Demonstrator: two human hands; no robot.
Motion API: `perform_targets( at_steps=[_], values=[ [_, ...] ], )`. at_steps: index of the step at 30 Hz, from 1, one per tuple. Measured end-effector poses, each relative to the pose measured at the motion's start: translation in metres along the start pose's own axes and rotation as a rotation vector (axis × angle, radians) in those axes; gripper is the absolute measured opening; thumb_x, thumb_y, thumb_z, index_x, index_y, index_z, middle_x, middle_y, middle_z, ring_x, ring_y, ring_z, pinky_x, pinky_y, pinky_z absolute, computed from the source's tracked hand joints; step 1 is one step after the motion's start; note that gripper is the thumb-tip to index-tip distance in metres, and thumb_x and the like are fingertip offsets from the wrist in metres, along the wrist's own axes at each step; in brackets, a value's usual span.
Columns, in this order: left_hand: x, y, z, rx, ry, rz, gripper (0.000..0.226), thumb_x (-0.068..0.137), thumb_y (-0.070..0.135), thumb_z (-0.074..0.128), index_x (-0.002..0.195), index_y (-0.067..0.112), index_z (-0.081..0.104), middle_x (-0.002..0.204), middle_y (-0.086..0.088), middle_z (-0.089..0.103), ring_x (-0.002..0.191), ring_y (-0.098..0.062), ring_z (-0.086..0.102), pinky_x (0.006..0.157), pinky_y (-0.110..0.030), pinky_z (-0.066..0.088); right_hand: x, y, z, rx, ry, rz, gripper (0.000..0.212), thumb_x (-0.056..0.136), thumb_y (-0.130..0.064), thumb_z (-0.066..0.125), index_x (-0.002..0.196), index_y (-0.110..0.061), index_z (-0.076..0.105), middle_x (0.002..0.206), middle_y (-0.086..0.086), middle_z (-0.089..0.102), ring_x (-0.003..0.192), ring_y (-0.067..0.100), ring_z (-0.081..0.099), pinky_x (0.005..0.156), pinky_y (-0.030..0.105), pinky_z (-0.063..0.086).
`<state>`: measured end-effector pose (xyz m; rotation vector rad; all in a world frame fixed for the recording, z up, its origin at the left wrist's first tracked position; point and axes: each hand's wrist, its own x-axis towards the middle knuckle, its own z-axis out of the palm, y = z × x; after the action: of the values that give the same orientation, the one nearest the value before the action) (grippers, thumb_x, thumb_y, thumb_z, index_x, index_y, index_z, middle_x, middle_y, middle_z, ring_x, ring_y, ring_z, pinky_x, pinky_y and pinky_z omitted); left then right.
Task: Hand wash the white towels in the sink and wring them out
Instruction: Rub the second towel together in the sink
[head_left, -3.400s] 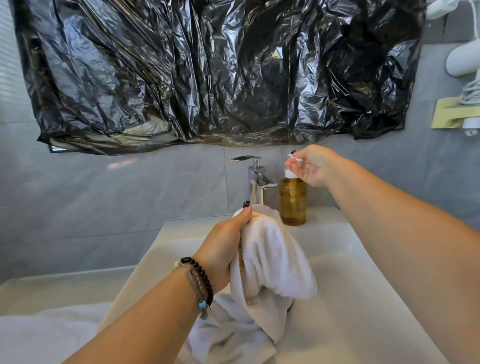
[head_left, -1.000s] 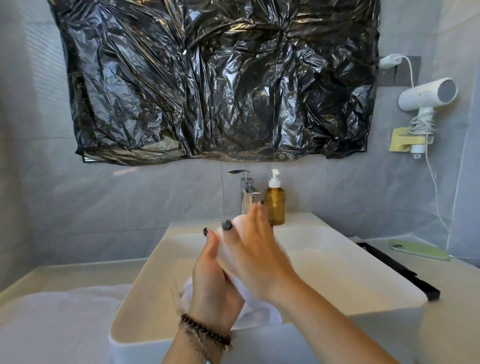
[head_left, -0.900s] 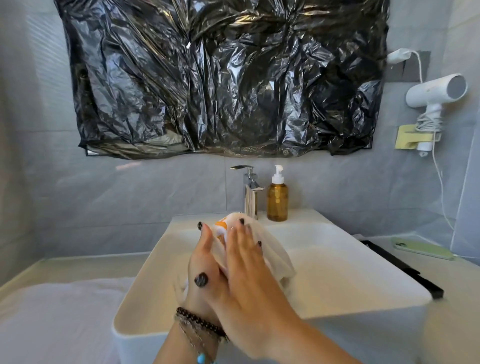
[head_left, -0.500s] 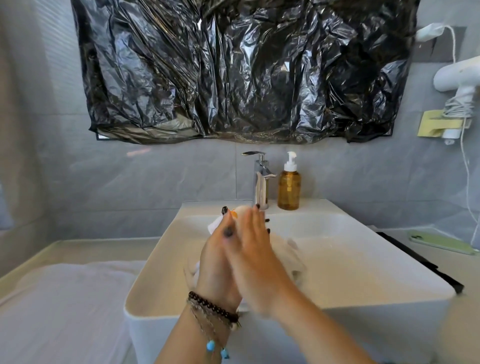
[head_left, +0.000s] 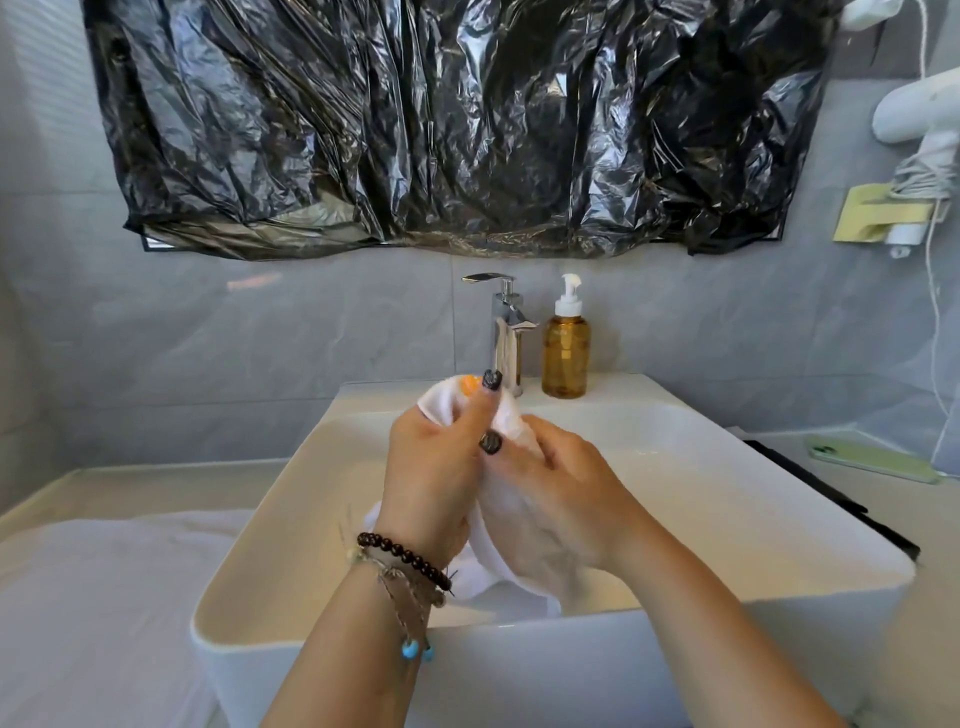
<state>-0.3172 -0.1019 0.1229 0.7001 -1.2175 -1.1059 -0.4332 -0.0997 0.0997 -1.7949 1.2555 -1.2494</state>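
— Okay, what do I have in the hands?

— From where I sit, my left hand (head_left: 434, 478) is curled round the bunched white towel (head_left: 501, 415), thumb laid across the front of it. My right hand (head_left: 558, 499) is wrapped on the same towel just beside the left, fingers folded over the cloth. Both are gripping it, held up above the sink (head_left: 727, 519).

— Where does the rest of the towel go?

— Its top pokes out above my left thumb, with an orange patch (head_left: 469, 385) showing there. The tail hangs down under both palms into the basin, between my wrists.

— Anything on the wrists?

— A dark bead bracelet (head_left: 402, 558) and some cords with blue beads sit on the left one.

— And beyond the hands?

— Straight past my fingertips stands the chrome tap (head_left: 503, 332), and just to the right of it an amber pump bottle (head_left: 566, 348) on the sink's back ledge. Higher up, black plastic sheeting (head_left: 457, 124) covers the wall.

— To the sides?

— Off to the left of my left forearm, white cloth (head_left: 104, 597) lies spread on the counter. Well to the right of my right hand I see a green phone (head_left: 872, 460) on the counter and, above it, a white hair dryer (head_left: 919, 109) on a wall holder. I cannot tell whether water is running.
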Motion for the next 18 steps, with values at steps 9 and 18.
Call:
perform_targets(
  at_steps=[9,18],
  values=[
    [0.009,0.008,-0.028,0.244,-0.094,0.208,0.025,0.085,0.038,0.071,0.087,0.014,0.075,0.083,-0.003,0.076,0.081,-0.018,0.07,0.073,-0.037,0.057,-0.006,-0.009,-0.021,0.067,0.282,-0.148,0.033,0.078,-0.03,0.078,0.062,-0.008,0.058,0.056,-0.002,0.05,0.056,0.009,0.041,0.05,0.023,0.033],
    [0.008,-0.002,-0.02,0.439,-0.053,0.24,0.05,0.093,0.037,0.062,0.051,0.011,0.052,0.049,0.005,0.051,0.049,-0.009,0.043,0.049,-0.024,0.035,-0.005,-0.011,-0.018,0.084,0.471,-0.109,0.028,0.091,-0.012,0.062,0.063,-0.012,0.058,0.057,-0.004,0.051,0.056,0.008,0.042,0.052,0.021,0.035]
  ],
)
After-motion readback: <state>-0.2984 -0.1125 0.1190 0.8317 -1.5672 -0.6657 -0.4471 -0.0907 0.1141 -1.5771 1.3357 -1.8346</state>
